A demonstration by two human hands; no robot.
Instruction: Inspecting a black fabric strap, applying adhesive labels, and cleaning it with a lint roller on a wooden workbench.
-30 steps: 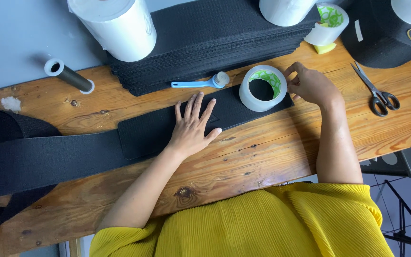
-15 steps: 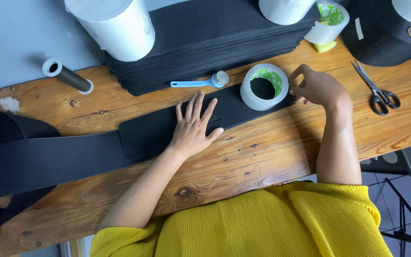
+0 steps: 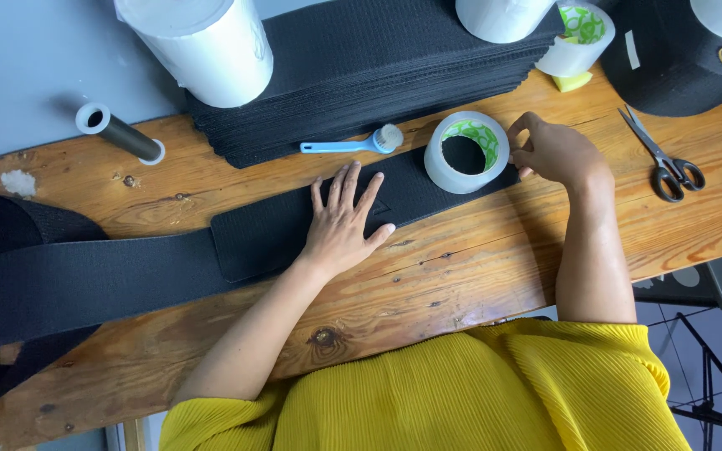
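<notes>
Head view, black strip [image 3: 277, 234] under left hand [image 3: 344, 221]

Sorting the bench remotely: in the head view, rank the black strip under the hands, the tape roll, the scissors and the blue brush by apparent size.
1. black strip, by far the largest.
2. tape roll.
3. scissors and blue brush: similar length, too close to rank.

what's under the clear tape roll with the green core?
The clear tape roll sits on the black webbing strip's right end, over the wooden bench. Webbing beneath it is covered.
</notes>
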